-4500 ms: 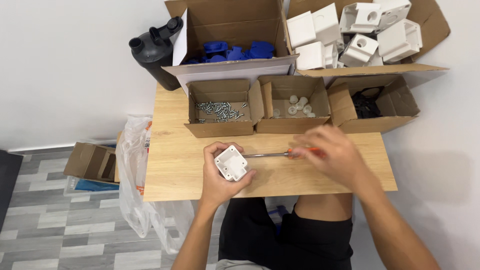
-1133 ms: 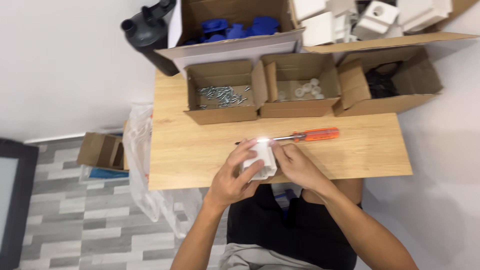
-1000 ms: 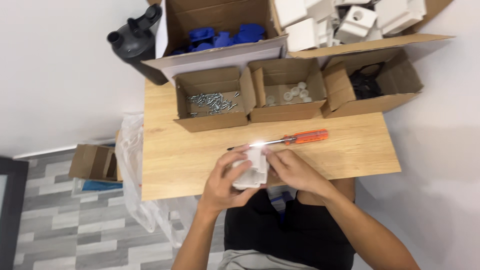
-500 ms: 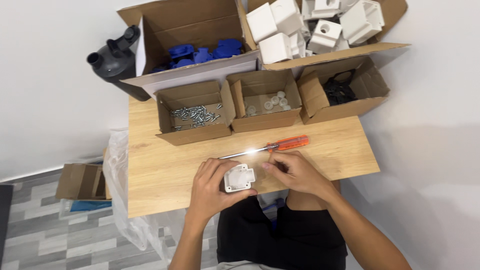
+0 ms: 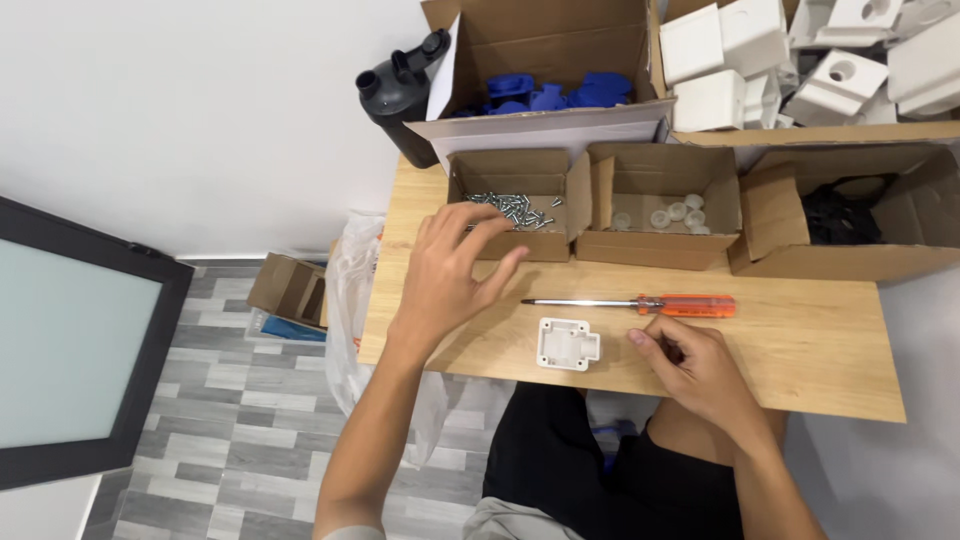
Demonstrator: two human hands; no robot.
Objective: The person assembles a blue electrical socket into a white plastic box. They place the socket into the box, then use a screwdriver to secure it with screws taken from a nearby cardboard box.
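R hand (image 5: 700, 365) grip curled – contents hidden

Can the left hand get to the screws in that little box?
Probably yes. The left hand hovers open right by the open-topped cardboard box, and nothing covers the screws inside it.

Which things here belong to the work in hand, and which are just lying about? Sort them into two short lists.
In use:
- white plastic housing, lying on the table between the hands
- box of screws, left hand just in front of it
- orange-handled screwdriver, just beyond the right hand

Lying about:
- box of white round caps
- box of blue parts
- black jug
- small cardboard box on the floor
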